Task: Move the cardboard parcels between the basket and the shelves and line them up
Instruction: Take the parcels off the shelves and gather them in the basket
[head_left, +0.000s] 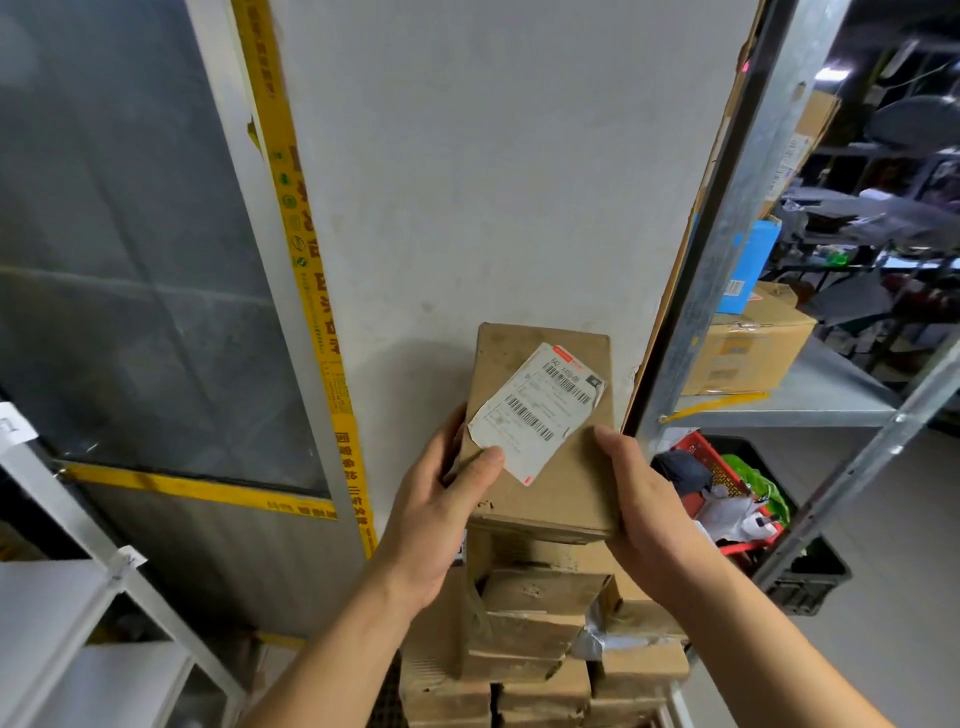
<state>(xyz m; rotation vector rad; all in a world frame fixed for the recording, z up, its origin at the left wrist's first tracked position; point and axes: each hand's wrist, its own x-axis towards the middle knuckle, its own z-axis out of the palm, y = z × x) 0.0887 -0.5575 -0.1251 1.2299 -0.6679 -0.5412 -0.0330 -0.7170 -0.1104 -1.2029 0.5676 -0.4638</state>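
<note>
Parcel (540, 431): stiff cardboard, seemingly light, label (535, 410) peeling. Your left hand (436, 514) and right hand (644, 514) grip opposite sides; keep off the label.

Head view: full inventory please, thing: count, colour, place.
parcel: one, brown with a white label, held up at centre before the wall
label: one, white with barcodes, peeling, on the parcel's top
stack: several brown parcels, count unclear, below the held one
wall: one, white, centre
tape: yellow strips, along the window frame at left
rack: one, grey metal, right
box: one, brown, on the rack's shelf
crate: one, red, under that shelf, filled with bags
left hand: grips the parcel's left side, thumb on the label
right hand: grips the parcel's right side
</note>
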